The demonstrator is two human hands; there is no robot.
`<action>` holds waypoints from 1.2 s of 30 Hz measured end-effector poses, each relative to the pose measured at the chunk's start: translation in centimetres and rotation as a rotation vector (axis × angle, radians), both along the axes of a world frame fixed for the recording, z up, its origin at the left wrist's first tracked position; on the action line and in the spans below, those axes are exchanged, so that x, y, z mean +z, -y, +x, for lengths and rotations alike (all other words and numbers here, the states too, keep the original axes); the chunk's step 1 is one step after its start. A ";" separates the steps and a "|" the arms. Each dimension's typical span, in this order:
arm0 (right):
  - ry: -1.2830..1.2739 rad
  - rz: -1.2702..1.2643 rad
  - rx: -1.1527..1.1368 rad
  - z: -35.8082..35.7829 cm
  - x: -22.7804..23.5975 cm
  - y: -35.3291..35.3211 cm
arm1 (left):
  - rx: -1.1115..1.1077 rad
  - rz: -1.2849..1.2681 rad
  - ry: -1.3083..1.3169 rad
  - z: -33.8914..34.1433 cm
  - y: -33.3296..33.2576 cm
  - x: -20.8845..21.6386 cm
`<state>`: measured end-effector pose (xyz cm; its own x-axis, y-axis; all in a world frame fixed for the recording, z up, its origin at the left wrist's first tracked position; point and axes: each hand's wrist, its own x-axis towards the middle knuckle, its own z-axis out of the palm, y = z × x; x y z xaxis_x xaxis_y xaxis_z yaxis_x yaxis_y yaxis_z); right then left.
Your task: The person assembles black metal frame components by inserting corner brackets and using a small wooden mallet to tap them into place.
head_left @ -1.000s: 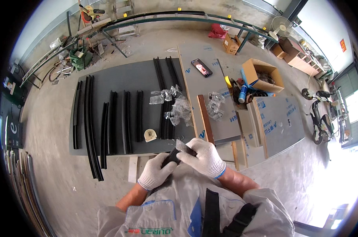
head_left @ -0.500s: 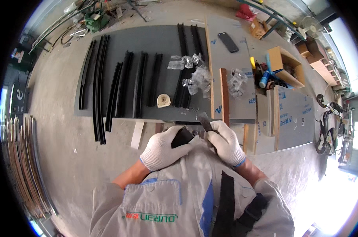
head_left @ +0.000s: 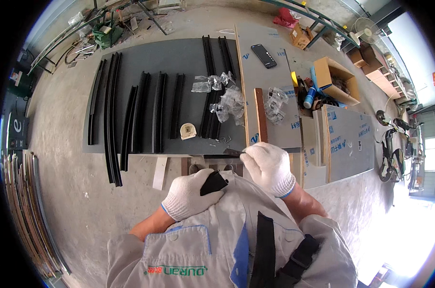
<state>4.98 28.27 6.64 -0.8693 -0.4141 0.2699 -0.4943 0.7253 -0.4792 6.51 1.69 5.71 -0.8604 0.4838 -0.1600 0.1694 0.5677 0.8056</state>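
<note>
My left hand (head_left: 188, 193), in a white knitted glove, is closed around a black profile piece (head_left: 214, 183) close to my chest. The piece's end sticks out past the thumb and fingers; the rest is hidden. My right hand (head_left: 270, 168), gloved alike, pinches a flat dark strip (head_left: 233, 152) whose tip points left, over the near edge of the table (head_left: 145, 53). The strip is apart from the profile piece, and I cannot tell its exact kind. Beyond my hands, several long black channel profiles (head_left: 159, 113) lie on the grey tabletop.
A cream tape measure (head_left: 188, 131) lies near the table's front edge. Clear plastic packaging (head_left: 232, 103) covers some profiles. On the board at right are a reddish-brown bar (head_left: 260, 115), more plastic bags (head_left: 276, 105) and a phone (head_left: 264, 56). An open cardboard box (head_left: 337, 81) stands farther right.
My right hand has moved away from the left, taking the flat strip off the profile piece toward the table edge. My left hand has shifted slightly lower and left, still holding the piece.
</note>
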 end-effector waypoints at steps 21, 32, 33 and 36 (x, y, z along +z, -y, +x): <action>0.890 -0.486 -0.297 0.5 -0.1 0.6 | -0.060 0.246 0.169 0.2 0.2 -0.6; 0.184 -0.340 -0.190 2.2 -1.6 0.4 | 0.023 0.230 0.084 0.9 0.0 -2.5; 0.149 -0.321 -0.151 2.4 -1.3 0.4 | 0.038 0.226 0.088 0.8 -0.3 -2.3; -0.017 -0.249 -0.028 2.9 -0.6 0.5 | 0.048 0.192 0.086 0.8 -0.5 -2.2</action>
